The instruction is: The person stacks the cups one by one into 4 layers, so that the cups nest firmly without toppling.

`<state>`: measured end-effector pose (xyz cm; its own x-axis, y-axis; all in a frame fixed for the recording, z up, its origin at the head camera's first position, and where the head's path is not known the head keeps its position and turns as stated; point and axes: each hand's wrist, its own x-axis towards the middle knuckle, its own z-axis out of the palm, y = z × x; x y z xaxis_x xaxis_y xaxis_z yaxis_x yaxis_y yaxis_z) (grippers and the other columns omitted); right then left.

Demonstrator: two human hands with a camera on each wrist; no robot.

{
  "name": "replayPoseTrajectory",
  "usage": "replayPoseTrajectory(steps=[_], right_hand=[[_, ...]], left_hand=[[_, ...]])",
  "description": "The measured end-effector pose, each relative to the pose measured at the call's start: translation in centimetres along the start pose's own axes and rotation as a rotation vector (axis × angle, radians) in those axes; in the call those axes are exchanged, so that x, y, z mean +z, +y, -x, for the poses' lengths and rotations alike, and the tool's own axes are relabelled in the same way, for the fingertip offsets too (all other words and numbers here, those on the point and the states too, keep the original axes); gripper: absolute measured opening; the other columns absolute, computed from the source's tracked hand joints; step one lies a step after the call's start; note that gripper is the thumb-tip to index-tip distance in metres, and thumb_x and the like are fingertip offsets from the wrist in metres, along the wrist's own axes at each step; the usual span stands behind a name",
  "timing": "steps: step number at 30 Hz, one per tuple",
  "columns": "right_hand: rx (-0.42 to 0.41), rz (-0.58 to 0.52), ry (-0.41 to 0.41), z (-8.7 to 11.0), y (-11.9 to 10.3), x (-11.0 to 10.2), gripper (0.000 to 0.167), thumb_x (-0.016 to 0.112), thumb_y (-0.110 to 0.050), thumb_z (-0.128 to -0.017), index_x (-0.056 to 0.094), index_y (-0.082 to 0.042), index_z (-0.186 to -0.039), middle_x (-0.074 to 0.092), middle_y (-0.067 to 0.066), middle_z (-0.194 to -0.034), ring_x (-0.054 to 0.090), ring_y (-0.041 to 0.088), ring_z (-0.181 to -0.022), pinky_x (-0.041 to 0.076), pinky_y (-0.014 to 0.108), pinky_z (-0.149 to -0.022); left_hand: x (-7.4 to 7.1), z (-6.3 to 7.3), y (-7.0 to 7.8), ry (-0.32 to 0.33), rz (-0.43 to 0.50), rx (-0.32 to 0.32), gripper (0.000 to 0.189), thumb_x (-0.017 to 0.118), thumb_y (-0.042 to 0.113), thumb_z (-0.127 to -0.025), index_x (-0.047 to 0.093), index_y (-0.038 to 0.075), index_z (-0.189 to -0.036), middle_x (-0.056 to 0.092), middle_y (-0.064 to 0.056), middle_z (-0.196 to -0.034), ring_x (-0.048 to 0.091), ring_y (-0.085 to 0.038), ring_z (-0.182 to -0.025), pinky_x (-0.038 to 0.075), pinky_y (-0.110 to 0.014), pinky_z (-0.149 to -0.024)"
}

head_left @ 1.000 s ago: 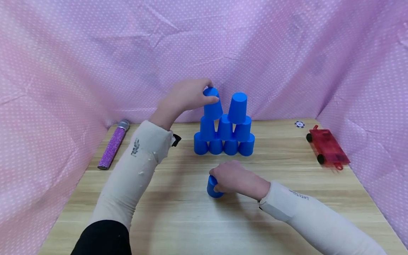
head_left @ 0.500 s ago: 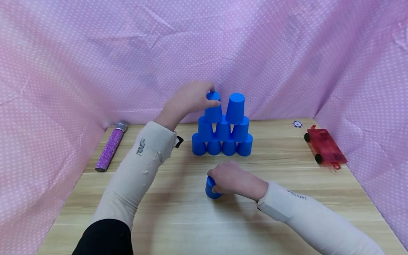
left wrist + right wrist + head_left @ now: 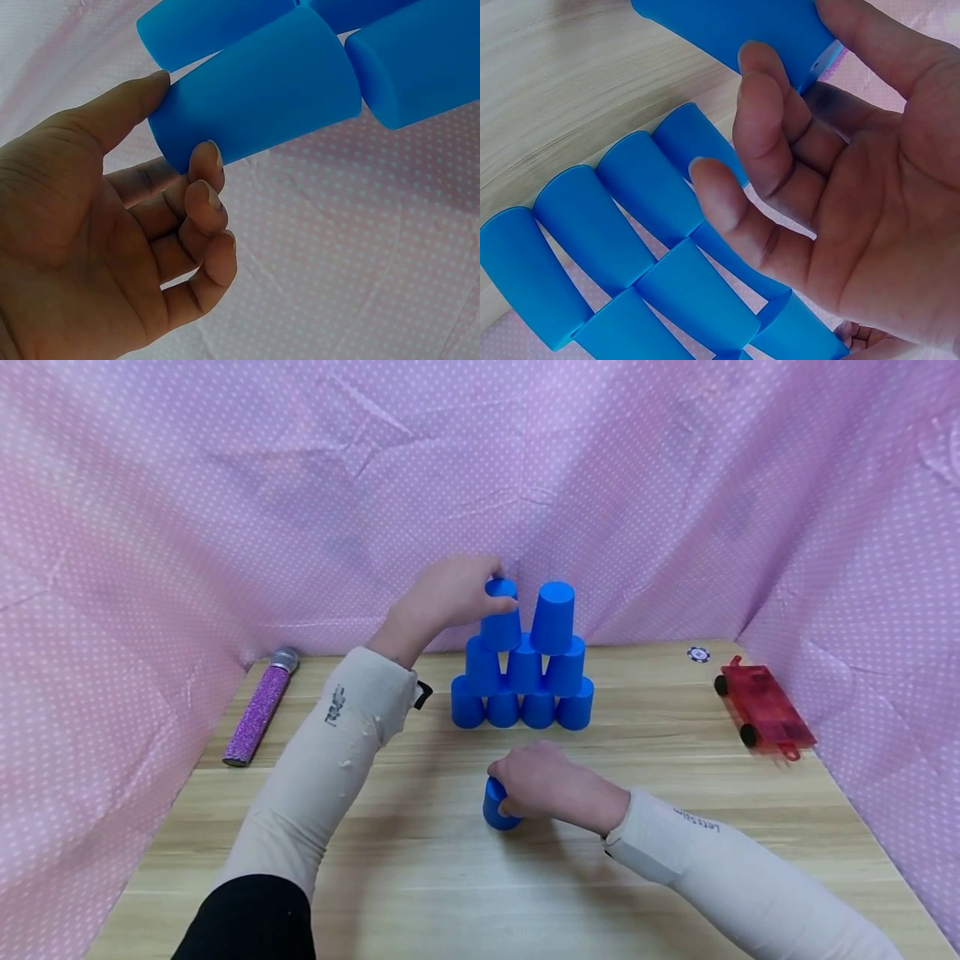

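Note:
Several blue cups form a pyramid at the back of the table, all upside down, with a bottom row, a middle row (image 3: 525, 670) of three and two cups on top. My left hand (image 3: 450, 596) pinches the top-left cup (image 3: 255, 94) near its closed end, thumb on one side and fingers on the other; that cup sits on the middle row. Beside it stands the top-right cup (image 3: 553, 620), untouched. Nearer the front, my right hand (image 3: 551, 781) grips a single upside-down cup (image 3: 497, 806) on the table, partly covering it. The right wrist view shows the pyramid's bottom row (image 3: 592, 225) beyond the fingers.
A purple glitter microphone (image 3: 258, 710) lies at the left edge of the wooden table (image 3: 420, 893). At the right are a translucent red toy car (image 3: 767, 706) and a small poker chip (image 3: 698, 654). A pink dotted curtain (image 3: 360, 485) surrounds the back and sides.
The left hand has lowered slightly with its cup, which now sits straighter on the row below. The right hand keeps its hold on the front cup. The whole head view has shifted a little.

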<state>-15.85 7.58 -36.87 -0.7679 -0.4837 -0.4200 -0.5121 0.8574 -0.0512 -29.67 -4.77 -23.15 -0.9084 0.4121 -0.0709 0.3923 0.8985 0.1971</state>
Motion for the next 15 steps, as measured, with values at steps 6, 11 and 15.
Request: replayPoseTrajectory(steps=[6,11,15], right_hand=[[0.003,0.007,-0.002,-0.04,-0.04,-0.01,0.046,0.076,-0.043,-0.087,0.066,-0.021,-0.126,0.073,0.0,-0.096,0.063,0.015,-0.082,0.058,0.033,-0.078],[0.003,0.01,0.0,-0.09,-0.05,0.02,0.046,0.076,-0.043,-0.088,0.066,-0.021,-0.127,0.073,0.0,-0.097,0.064,0.016,-0.083,0.058,0.033,-0.078],[0.004,0.016,-0.001,-0.11,-0.07,0.01,0.046,0.076,-0.043,-0.088,0.066,-0.021,-0.127,0.073,0.0,-0.096,0.064,0.015,-0.083,0.058,0.032,-0.077]], left_hand=[[0.14,-0.1,-0.06,0.006,-0.028,0.002,0.059,0.058,0.053,-0.097,0.051,0.017,-0.143,0.062,-0.007,-0.135,0.061,-0.025,-0.119,0.053,-0.044,-0.098],[0.23,-0.18,-0.11,0.014,-0.05,0.001,0.058,0.057,0.054,-0.097,0.052,0.017,-0.141,0.064,-0.007,-0.132,0.061,-0.024,-0.115,0.054,-0.043,-0.096],[0.32,-0.2,-0.12,0.023,-0.053,0.005,0.058,0.058,0.054,-0.096,0.053,0.017,-0.14,0.064,-0.007,-0.13,0.062,-0.025,-0.113,0.055,-0.043,-0.094]])
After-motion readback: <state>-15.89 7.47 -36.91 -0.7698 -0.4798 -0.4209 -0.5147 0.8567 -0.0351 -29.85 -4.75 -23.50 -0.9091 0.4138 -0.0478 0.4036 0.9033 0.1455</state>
